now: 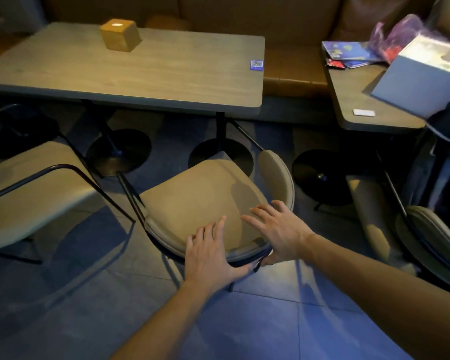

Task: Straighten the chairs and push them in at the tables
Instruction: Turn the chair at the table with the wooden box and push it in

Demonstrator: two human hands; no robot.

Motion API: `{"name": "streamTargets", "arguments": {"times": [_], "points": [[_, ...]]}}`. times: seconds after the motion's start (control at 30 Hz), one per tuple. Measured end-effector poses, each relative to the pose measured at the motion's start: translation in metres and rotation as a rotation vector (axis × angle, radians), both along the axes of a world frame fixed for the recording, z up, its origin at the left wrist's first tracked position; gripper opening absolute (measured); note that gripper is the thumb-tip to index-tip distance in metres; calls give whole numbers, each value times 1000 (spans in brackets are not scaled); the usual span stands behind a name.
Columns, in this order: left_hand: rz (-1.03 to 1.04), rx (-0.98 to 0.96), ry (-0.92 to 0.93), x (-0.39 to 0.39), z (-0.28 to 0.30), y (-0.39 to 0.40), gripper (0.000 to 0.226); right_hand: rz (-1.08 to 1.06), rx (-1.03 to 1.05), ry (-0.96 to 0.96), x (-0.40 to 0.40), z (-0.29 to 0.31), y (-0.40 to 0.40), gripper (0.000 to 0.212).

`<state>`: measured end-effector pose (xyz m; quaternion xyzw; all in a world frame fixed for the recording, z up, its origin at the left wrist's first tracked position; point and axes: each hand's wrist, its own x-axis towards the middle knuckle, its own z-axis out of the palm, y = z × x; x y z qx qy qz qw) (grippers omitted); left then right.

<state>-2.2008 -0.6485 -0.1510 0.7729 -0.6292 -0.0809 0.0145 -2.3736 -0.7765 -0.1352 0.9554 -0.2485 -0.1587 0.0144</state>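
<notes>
A beige padded chair [198, 196] with a curved backrest and thin black legs stands turned at an angle, pulled out from the grey wooden table [166, 74]. My left hand [211, 253] lies over the near rim of its backrest, fingers spread, thumb below the rim. My right hand [276, 229] rests beside it on the same curved back, fingers apart, thumb under the edge. A second beige chair [37, 193] stands at the left of the same table. A third chair [431, 237] is at the right, by another table [369, 105].
A wooden box [120, 35] and a small blue sticker [256, 65] are on the near table. Black round pedestal bases [120, 149] stand under the tables. The right table carries books [348, 51], a bag and a white box [421, 74]. A brown bench seat runs behind.
</notes>
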Motion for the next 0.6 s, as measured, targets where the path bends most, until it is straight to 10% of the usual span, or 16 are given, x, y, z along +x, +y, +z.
{"name": "streamTargets", "arguments": {"times": [0.27, 0.6], "points": [[-52, 291, -75, -17, -40, -34, 74, -15, 26, 122, -8, -51, -33, 62], [-357, 280, -197, 28, -38, -12, 64, 2, 54, 229, 20, -36, 13, 57]]}}
